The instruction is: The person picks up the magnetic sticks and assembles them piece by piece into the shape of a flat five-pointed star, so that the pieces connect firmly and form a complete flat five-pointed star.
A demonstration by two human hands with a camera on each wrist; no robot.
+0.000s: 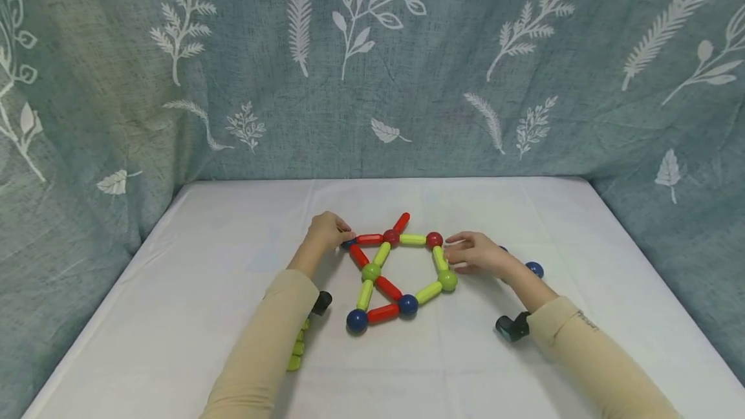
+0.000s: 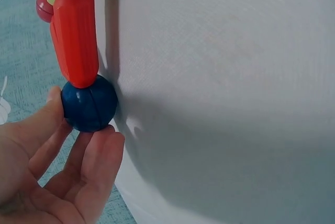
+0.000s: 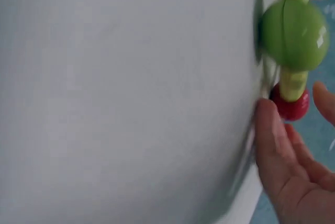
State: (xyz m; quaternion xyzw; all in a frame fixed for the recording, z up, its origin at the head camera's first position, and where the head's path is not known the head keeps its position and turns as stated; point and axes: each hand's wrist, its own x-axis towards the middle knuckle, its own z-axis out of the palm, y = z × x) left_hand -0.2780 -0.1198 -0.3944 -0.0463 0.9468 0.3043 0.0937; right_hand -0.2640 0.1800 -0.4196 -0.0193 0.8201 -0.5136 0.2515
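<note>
Probably light, stiff and slick, a toy frame (image 1: 388, 288) lies on a table (image 1: 465, 367), best held by its balls (image 1: 408, 305); the left hand (image 1: 328, 230) pinches a blue ball (image 2: 89, 102) while the right hand (image 1: 477, 253), fingers parted, is beside a green stick (image 1: 440, 259).

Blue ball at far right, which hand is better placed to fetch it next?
Right hand, probably: it looks open and is nearer the far-right ball, while the left hand pinches another blue ball.
</note>
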